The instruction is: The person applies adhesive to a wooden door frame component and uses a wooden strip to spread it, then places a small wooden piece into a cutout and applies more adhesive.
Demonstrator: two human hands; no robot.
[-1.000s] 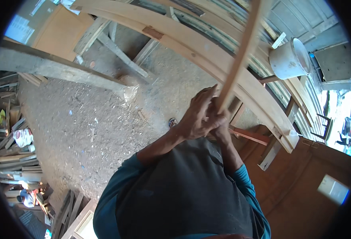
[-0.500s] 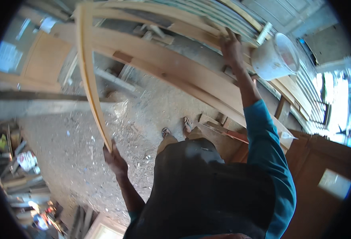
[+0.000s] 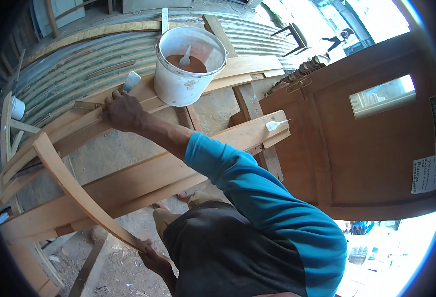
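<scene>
My left hand (image 3: 154,258) is closed round the near end of a long, thin, slightly curved wooden strip (image 3: 76,190). That strip slants up and away over a wide plank (image 3: 128,184), its far end close to the far planks. My right hand (image 3: 123,113) is at the far planks (image 3: 79,121), fingers curled. A pale, flat-ended piece (image 3: 131,81) sticks up beside its fingers, and a narrow brownish blade-like piece (image 3: 87,105) lies at its knuckles. What the fingers grip is hidden. Just right of this hand stands a white bucket (image 3: 178,89) with brown contents and a pale-handled tool.
A small white pointed-nozzle bottle (image 3: 276,124) lies on the wide plank's right end. A brown panelled door (image 3: 322,163) stands at the right. Corrugated sheets (image 3: 104,69) lie beyond the planks. Far off at the upper right is a person (image 3: 339,38).
The view has swung right, bringing the bucket to the middle. My left hand still grips the wooden strip, whose far end has come down toward the planks. My right hand's fingers have curled in.
</scene>
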